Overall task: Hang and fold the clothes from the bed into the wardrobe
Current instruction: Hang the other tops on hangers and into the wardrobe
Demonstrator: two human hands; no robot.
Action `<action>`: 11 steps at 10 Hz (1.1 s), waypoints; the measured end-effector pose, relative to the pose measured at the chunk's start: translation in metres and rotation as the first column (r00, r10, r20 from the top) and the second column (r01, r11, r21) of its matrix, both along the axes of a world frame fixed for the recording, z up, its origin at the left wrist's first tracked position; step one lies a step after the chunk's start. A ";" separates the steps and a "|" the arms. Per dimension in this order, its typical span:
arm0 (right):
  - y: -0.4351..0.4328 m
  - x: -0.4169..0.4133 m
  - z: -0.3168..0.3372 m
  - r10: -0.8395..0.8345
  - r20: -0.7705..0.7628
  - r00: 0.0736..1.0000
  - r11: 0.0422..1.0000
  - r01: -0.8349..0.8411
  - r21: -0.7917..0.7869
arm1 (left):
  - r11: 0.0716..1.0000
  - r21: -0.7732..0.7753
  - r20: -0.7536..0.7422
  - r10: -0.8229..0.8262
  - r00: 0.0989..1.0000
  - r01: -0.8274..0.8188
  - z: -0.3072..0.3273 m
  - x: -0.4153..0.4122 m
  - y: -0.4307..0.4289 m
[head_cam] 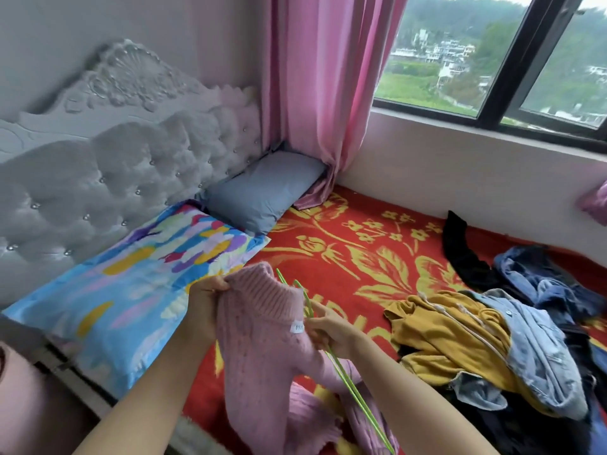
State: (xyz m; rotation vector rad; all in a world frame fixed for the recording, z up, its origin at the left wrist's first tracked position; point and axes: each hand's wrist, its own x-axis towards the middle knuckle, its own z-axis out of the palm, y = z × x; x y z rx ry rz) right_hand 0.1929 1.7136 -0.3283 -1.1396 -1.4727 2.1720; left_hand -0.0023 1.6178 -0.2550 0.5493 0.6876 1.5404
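Both hands hold up a pink knit sweater [262,349] above the near edge of the bed [358,224], toward its head end. The left hand [210,292] pinches the ribbed collar at its left side, fingers curled round the knit. The right hand [330,330] grips the sweater's shoulder beside a small white label, and its fingers are also closed on a thin green hanger [348,380]. The hanger's wire runs from the collar down past the right forearm. The sweater's body and sleeves trail onto the red blanket with yellow flowers [371,257].

Toward the bed's right side lies a heap of clothes: a mustard-yellow garment [443,326] nearest the hands, a light denim jacket [538,353] partly over it, darker blue denim [538,270] behind, and a black garment [460,247] stretching toward the window-side edge. At the head edge a colourful pillow [131,284] sits beside a grey-blue pillow [262,188], both against the tufted headboard [115,165]. A pink curtain [328,77] hangs into the far corner, its hem touching the grey-blue pillow, beside the window [492,67].
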 end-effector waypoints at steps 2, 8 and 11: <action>0.014 0.014 0.034 -0.208 -0.061 0.976 0.974 0.212 0.077 | 0.976 -0.030 -0.022 0.213 0.977 -0.214 0.008 -0.027 0.002; 0.024 0.091 0.184 -0.468 -0.260 0.845 0.656 0.529 0.539 | 0.966 0.209 -0.845 0.255 0.470 -0.150 0.067 -0.031 0.039; 0.019 0.110 0.038 -0.483 0.172 0.859 0.842 0.401 0.360 | 0.955 -0.180 -0.837 -0.021 0.547 -0.237 -0.072 0.007 0.026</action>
